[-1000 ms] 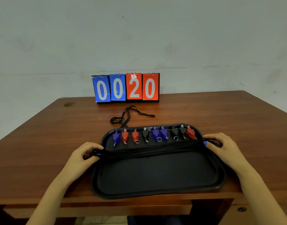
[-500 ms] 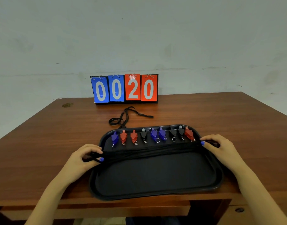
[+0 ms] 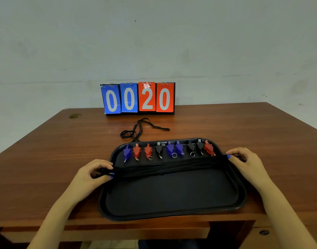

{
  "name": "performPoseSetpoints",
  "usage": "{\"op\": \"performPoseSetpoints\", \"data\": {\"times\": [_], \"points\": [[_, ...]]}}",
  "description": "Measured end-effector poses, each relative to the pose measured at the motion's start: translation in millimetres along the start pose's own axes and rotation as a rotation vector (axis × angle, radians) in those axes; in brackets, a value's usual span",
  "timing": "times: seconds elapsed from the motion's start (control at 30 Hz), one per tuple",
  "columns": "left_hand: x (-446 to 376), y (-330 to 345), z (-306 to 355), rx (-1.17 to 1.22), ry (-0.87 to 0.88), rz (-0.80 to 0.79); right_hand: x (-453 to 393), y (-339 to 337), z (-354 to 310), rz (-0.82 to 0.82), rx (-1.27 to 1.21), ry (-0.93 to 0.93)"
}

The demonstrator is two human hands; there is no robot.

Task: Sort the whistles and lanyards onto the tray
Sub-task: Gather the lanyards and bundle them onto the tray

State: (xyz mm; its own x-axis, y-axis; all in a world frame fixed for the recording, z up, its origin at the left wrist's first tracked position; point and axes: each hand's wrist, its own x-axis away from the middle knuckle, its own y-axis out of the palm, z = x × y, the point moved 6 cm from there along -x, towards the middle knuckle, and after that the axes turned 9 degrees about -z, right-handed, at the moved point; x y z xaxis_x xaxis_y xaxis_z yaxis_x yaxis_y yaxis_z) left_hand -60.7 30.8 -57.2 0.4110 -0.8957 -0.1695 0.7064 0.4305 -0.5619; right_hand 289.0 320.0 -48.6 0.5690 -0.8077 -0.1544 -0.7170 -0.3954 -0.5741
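While both hands hold its ends, the lanyard bundle (image 3: 170, 167) lies stretched across the tray (image 3: 172, 215), long axis running left to right and rising slightly to the right, just in front of the whistles (image 3: 169, 150) lined along the far rim. The left hand (image 3: 93, 174) has a clenched grip on the left end at the tray's rim; the right hand (image 3: 247, 163) pinches the right end over the opposite rim — each hand is nearest its own end. Whether the bundle touches the tray floor I cannot tell; it seems to hang just above. One loose lanyard (image 3: 138, 131) lies on the bench (image 3: 46, 159) beyond the tray, well apart from either grip. Against the earlier frames, the left end sits a little nearer the person — otherwise little has changed.
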Motion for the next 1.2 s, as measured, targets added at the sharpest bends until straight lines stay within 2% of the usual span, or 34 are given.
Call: {"op": "performPoseSetpoints", "data": {"times": [0.23, 0.37, 0.97, 1.07, 1.2], "points": [[1.7, -1.5, 1.7, 0.042, -0.034, 0.010, 3.3, 4.2, -5.3, -0.078, -0.018, -0.039], [2.6, -2.1, 4.0, 0.047, -0.039, 0.024, 5.7, 9.3, -7.0, -0.175, 0.120, -0.040], [1.6, -3.5, -2.2, 0.033, -0.034, 0.010, 7.1, 11.3, -13.7, -0.194, 0.089, 0.048], [0.5, -1.8, -2.2, 0.035, -0.017, 0.002, 10.2, 11.2, -19.8, -0.205, 0.174, 0.059], [1.6, -2.3, -1.5, 0.170, -0.002, -0.024, 0.6, 8.8, -54.3, -0.113, 0.467, -0.016]]}}
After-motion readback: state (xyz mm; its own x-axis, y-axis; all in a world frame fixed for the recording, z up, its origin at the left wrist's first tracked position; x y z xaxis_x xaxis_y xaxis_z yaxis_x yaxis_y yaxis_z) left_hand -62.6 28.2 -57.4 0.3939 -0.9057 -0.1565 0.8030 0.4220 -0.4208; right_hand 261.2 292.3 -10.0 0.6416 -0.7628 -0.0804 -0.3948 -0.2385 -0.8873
